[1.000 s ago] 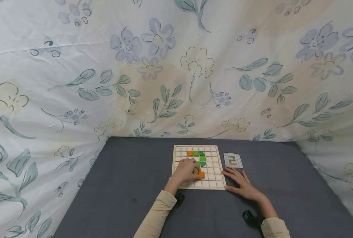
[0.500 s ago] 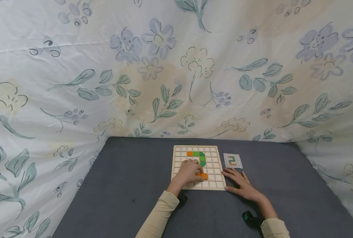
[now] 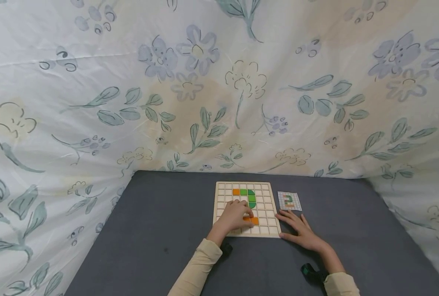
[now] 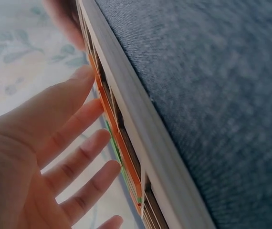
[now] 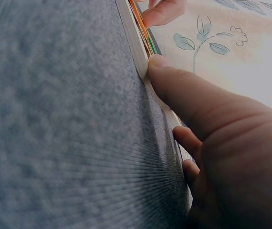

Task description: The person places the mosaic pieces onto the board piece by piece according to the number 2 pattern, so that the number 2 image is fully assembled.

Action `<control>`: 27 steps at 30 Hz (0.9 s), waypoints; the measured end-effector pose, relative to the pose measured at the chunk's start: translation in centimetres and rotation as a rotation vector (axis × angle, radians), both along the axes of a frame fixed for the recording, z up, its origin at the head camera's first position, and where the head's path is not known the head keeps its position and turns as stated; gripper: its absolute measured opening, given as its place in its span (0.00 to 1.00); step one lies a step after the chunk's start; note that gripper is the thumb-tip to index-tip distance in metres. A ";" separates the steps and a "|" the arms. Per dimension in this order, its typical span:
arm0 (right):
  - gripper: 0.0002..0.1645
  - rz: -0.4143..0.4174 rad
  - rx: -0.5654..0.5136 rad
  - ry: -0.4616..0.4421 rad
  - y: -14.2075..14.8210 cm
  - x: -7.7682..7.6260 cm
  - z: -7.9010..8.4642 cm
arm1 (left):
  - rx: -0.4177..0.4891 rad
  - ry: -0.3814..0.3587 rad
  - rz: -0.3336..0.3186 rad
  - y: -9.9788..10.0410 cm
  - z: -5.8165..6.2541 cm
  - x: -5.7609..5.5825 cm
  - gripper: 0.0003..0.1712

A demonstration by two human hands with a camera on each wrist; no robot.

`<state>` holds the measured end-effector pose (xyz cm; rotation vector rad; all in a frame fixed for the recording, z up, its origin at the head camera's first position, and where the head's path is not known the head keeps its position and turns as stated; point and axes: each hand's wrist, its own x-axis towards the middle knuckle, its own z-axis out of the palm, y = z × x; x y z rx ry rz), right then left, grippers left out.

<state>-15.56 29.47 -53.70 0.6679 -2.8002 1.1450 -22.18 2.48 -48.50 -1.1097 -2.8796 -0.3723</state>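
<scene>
A pale wooden grid board point(image 3: 267, 232) lies on the dark cloth. My left hand point(image 3: 233, 216) is over its near half, thumb and fingertips at a row of orange square tiles point(image 3: 254, 221). In the left wrist view the left fingers point(image 4: 86, 145) are spread and fairly straight beside the orange tiles point(image 4: 121, 138), with no tile gripped between them. Part of the row is hidden under that hand. Farther up the board sit green tiles point(image 3: 252, 198) and one orange tile point(image 3: 236, 192). My right hand point(image 3: 301, 232) rests at the board's right edge, thumb touching the rim.
A small printed card point(image 3: 289, 201) with a coloured grid pattern lies right of the board, just beyond my right fingers. Dark grey cloth point(image 3: 160, 230) covers the table. A floral curtain point(image 3: 204, 102) hangs behind and at both sides.
My left hand has shifted slightly right and toward me. The visible orange tile has moved the same way, into the row where it now lies. My right hand has stayed put.
</scene>
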 end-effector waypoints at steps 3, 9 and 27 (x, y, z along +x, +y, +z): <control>0.37 0.007 -0.008 0.008 0.0 -0.1 0.0 | 0.002 0.011 -0.005 -0.2 0.0 -0.1 0.16; 0.37 0.015 -0.022 0.008 0.2 -0.2 -0.1 | 0.013 0.037 -0.003 -1.0 -0.3 -0.7 0.19; 0.32 -0.182 0.134 0.250 0.2 -0.6 1.7 | 0.098 0.055 0.132 -6.5 -0.3 -2.9 0.23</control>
